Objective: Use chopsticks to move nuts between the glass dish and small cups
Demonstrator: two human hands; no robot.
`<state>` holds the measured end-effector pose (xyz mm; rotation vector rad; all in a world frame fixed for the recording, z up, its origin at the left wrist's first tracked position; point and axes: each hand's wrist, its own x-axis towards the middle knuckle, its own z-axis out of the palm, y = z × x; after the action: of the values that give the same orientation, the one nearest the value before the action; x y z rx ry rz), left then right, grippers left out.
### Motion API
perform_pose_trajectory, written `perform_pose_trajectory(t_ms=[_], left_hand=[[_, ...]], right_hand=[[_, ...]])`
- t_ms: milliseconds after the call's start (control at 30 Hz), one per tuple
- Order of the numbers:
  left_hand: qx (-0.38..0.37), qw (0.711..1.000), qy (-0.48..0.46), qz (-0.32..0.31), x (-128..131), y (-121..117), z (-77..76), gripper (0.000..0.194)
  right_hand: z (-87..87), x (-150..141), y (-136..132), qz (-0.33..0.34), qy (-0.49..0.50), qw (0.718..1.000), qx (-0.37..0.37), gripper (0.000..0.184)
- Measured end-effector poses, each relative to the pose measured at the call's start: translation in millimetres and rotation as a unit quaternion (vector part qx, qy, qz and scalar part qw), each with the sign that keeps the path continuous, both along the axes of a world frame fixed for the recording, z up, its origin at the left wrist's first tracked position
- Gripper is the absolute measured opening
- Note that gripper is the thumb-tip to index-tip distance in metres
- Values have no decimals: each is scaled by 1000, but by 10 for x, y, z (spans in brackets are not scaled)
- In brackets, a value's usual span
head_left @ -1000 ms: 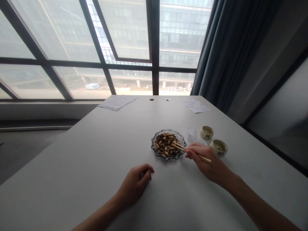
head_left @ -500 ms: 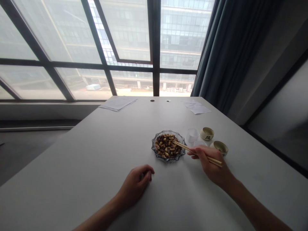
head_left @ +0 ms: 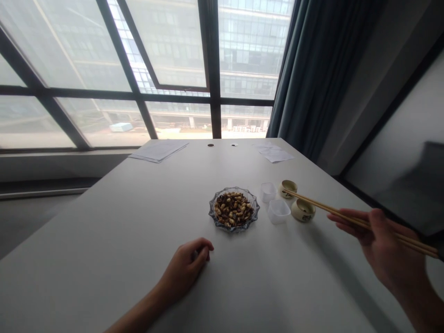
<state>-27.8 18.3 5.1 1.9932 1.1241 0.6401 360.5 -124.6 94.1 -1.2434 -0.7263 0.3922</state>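
My right hand (head_left: 390, 247), raised over the table's right side, grips a pair of wooden chopsticks (head_left: 321, 205). Their tips sit close together at the farther ceramic cup (head_left: 285, 191); whether anything is pinched between them is too small to tell. In front stands a second ceramic cup (head_left: 302, 213) with a dark character on it. Left of the cups are two clear plastic cups, a near one (head_left: 278, 213) and a far one (head_left: 268, 194). A scalloped glass dish (head_left: 212, 213) holds peanuts and dark seeds (head_left: 234, 209). My left hand (head_left: 185, 266) rests curled on the table, holding nothing visible.
The white table (head_left: 104, 222) reaches to the window (head_left: 175, 41). Paper sheets (head_left: 159, 150) lie at its far left, more sheets (head_left: 274, 151) at its far right. A dark curtain (head_left: 298, 69) hangs behind on the right.
My right hand has moved right with the chopsticks, taking their tips from the glass dish to the farther ceramic cup. The view has shifted slightly; my left hand stays curled on the table.
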Motion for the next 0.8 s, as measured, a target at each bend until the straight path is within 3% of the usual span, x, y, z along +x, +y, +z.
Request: perform_pose_trajectory(t_ms=[200, 433, 800], left_hand=[[-1, 1000, 9, -3, -2, 7, 4, 31], [5, 1000, 16, -3, 2, 21, 6, 34], [2, 1000, 18, -7, 0, 37, 22, 34]], right_hand=[[-259, 287, -253, -78, 41, 996, -25, 35], [-563, 398, -324, -66, 62, 994, -64, 43], [-608, 445, -408, -76, 52, 995, -48, 42]])
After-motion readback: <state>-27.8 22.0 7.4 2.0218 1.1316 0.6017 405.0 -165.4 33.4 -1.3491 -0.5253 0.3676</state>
